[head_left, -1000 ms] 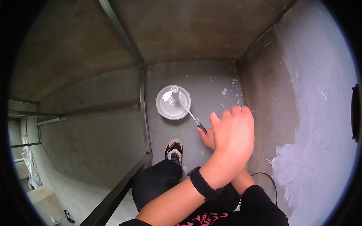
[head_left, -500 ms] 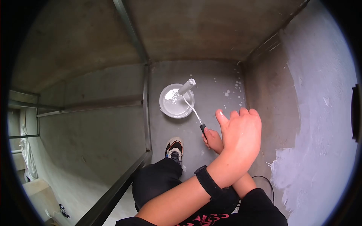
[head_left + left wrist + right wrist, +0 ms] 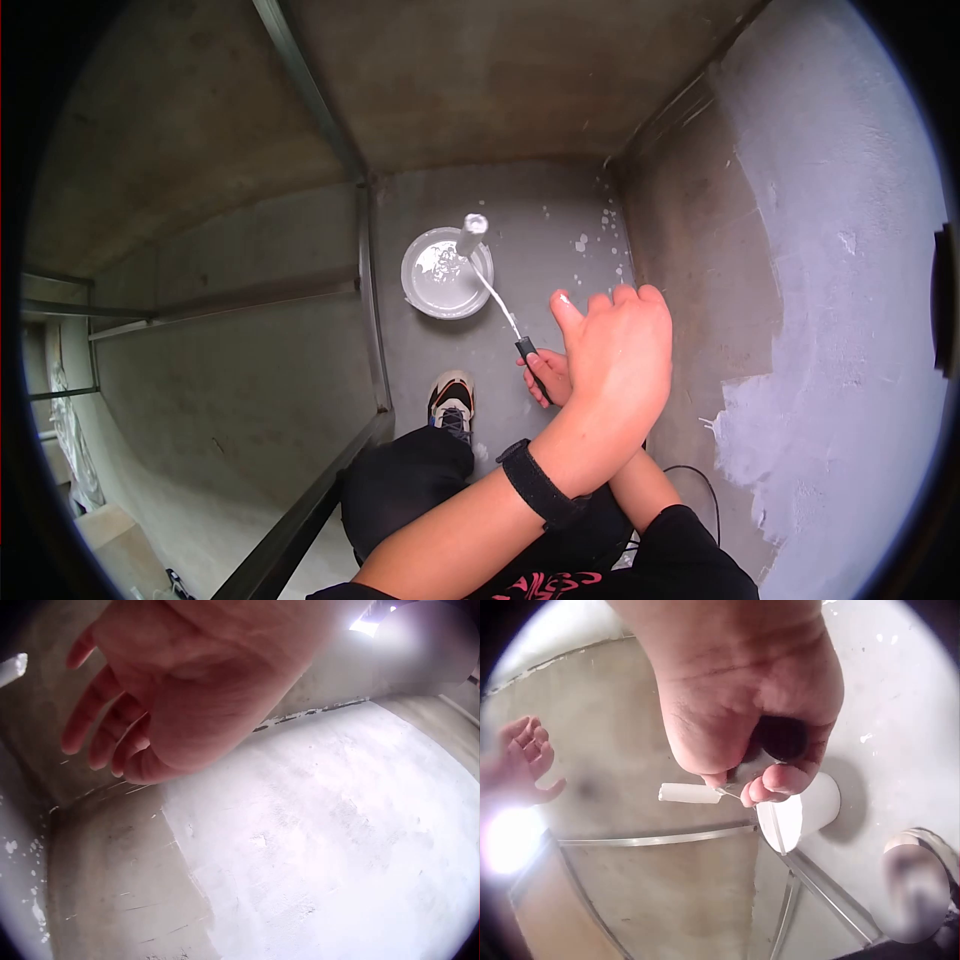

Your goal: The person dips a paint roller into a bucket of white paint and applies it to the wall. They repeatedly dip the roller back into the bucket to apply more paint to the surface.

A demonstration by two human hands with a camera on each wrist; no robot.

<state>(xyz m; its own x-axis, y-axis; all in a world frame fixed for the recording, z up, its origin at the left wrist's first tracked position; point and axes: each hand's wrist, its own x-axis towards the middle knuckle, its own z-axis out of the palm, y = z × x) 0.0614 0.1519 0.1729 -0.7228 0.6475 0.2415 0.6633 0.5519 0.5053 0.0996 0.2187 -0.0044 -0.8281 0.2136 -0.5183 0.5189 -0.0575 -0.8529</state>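
In the head view my right hand (image 3: 552, 372) grips the black handle (image 3: 526, 349) of a paint roller. Its white-coated wire frame runs up and left to the roller sleeve (image 3: 471, 240), which stands end-up over the right rim of a white bucket (image 3: 408, 288). Wet white paint (image 3: 440, 262) glistens inside the bucket. In the right wrist view, fingers curl round the handle's dark butt end (image 3: 783, 739), and the sleeve points left. My left hand (image 3: 622, 345) is held in the air above the right forearm, holding nothing, its fingers apart and loosely bent.
A metal frame (image 3: 373, 300) runs along the left side. On the right, a wall (image 3: 850, 300) bears white paint with a ragged edge beside bare grey-brown surface. Paint drops (image 3: 582, 243) spot the floor. My shoe (image 3: 452, 400) stands below the bucket; a black cable (image 3: 712, 490) lies right.
The roller has risen from inside the bucket, swung out past its right rim, then come slightly back. My right hand's fingers now wrap farther round the handle. The left hand keeps its pose.
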